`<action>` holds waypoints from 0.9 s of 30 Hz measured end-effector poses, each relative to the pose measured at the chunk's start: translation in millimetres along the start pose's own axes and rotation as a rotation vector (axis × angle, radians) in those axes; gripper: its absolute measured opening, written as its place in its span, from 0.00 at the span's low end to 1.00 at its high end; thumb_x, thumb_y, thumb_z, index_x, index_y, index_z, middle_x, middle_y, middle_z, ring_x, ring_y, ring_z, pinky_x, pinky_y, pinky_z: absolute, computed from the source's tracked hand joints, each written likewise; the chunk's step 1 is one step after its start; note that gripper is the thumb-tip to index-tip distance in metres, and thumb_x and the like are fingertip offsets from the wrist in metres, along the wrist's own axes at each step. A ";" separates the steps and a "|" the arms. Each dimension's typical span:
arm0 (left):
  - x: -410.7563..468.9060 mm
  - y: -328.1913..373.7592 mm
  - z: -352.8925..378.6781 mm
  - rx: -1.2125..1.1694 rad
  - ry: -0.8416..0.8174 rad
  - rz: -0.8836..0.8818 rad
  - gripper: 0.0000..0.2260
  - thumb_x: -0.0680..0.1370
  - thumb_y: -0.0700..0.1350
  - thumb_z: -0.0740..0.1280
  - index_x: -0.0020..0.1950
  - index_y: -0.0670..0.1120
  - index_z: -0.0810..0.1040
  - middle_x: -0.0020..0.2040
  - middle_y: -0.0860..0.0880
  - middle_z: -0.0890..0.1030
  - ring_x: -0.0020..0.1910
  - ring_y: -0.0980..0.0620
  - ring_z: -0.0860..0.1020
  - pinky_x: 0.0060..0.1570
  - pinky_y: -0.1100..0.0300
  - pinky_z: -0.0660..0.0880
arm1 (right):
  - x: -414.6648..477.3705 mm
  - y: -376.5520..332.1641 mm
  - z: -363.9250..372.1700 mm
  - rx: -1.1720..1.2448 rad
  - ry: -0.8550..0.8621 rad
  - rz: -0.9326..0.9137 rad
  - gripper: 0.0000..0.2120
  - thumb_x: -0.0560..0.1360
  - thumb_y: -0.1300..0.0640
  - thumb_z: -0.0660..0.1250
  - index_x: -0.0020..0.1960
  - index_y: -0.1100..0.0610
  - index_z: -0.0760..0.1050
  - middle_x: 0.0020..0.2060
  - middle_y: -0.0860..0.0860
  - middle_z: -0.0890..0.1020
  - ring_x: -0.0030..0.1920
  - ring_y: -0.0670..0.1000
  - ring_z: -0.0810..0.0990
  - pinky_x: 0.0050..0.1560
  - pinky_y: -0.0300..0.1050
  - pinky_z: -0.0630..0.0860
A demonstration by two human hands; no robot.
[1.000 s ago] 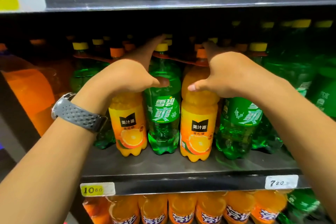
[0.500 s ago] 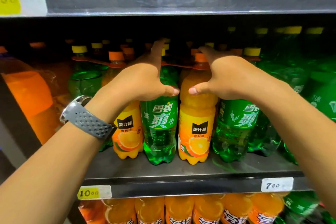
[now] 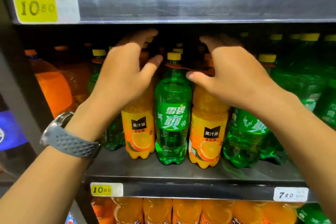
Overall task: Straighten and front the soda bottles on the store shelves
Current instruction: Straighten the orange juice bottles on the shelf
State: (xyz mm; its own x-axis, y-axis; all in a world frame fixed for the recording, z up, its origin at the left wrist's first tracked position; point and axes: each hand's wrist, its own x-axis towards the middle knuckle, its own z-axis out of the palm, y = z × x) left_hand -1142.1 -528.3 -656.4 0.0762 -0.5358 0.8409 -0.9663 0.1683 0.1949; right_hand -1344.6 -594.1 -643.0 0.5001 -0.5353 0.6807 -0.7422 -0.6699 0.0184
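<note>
Mid-way through fronting one shelf row. Left hand (image 3: 125, 76) raised with fingers spread and loosely curled, over the shoulder of the left orange plastic juice bottle with the orange-fruit label (image 3: 140, 129), gripping nothing visible; whether the palm touches the bottle cannot be told. Right hand (image 3: 234, 76) likewise spread wide, thumb just beside the neck of the green plastic soda bottle with the yellow cap (image 3: 172, 112), resting over the top of the right orange plastic juice bottle (image 3: 207, 132), no closed grip. Front bottles upright on the dark metal shelf (image 3: 181, 172), set back from its lip, labels facing out; the second green plastic bottle (image 3: 243, 138) on the right leaning slightly. Next, probably: reach to the deeper bottles behind, close around them, draw them forward evenly without toppling the front row.
</note>
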 end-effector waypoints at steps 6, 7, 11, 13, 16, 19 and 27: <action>-5.4 -69.4 -31.4 0.439 -0.116 -0.262 0.26 0.78 0.52 0.63 0.73 0.46 0.64 0.62 0.35 0.74 0.60 0.33 0.72 0.58 0.44 0.71 | 32.1 -74.9 7.0 0.217 -0.073 -0.226 0.26 0.75 0.40 0.63 0.65 0.56 0.70 0.50 0.51 0.79 0.51 0.54 0.78 0.47 0.50 0.77; -4.3 -76.5 -32.0 0.457 -0.172 -0.305 0.28 0.77 0.52 0.63 0.76 0.46 0.60 0.68 0.35 0.70 0.64 0.34 0.69 0.62 0.44 0.69 | 39.6 -85.3 11.5 0.223 -0.139 -0.236 0.25 0.75 0.40 0.64 0.64 0.56 0.70 0.49 0.51 0.79 0.49 0.53 0.78 0.46 0.49 0.77; -0.2 -85.2 -23.0 0.574 -0.391 -0.424 0.28 0.77 0.50 0.60 0.75 0.42 0.58 0.62 0.31 0.72 0.57 0.34 0.74 0.49 0.50 0.70 | 63.6 -108.7 29.7 0.190 -0.355 -0.215 0.28 0.75 0.41 0.64 0.66 0.60 0.68 0.41 0.50 0.75 0.40 0.50 0.73 0.35 0.42 0.68; 3.7 -86.7 -19.0 0.599 -0.453 -0.466 0.24 0.78 0.51 0.59 0.69 0.37 0.66 0.62 0.31 0.73 0.57 0.35 0.74 0.50 0.50 0.71 | 69.7 -112.9 37.5 0.128 -0.472 -0.186 0.27 0.76 0.40 0.63 0.64 0.60 0.72 0.47 0.53 0.78 0.43 0.51 0.73 0.41 0.43 0.66; 11.9 -84.7 -11.2 0.478 -0.445 -0.592 0.33 0.78 0.53 0.58 0.77 0.38 0.52 0.73 0.33 0.60 0.68 0.35 0.67 0.66 0.47 0.67 | 73.8 -117.7 50.3 0.085 -0.601 -0.124 0.32 0.75 0.38 0.63 0.69 0.60 0.69 0.64 0.57 0.75 0.61 0.58 0.74 0.49 0.46 0.64; 1.1 -80.1 0.9 0.308 -0.285 -0.747 0.38 0.79 0.52 0.59 0.77 0.39 0.40 0.74 0.33 0.60 0.69 0.35 0.66 0.65 0.50 0.66 | 76.3 -123.8 58.0 0.126 -0.642 -0.047 0.37 0.73 0.38 0.66 0.73 0.59 0.63 0.69 0.57 0.70 0.67 0.59 0.70 0.59 0.50 0.69; -48.3 -99.7 38.8 -0.370 0.086 -1.216 0.44 0.66 0.65 0.71 0.75 0.45 0.61 0.68 0.41 0.72 0.64 0.38 0.73 0.64 0.49 0.71 | 76.9 -123.6 70.2 0.254 -0.618 0.128 0.41 0.71 0.39 0.69 0.74 0.59 0.59 0.68 0.57 0.69 0.66 0.59 0.71 0.54 0.47 0.71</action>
State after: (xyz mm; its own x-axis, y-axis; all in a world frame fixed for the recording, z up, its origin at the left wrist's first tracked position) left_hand -1059.0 -551.3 -736.0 0.8900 -0.4533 0.0489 -0.1374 -0.1644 0.9768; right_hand -1183.1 -588.6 -644.3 0.6344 -0.7634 0.1215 -0.7223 -0.6414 -0.2588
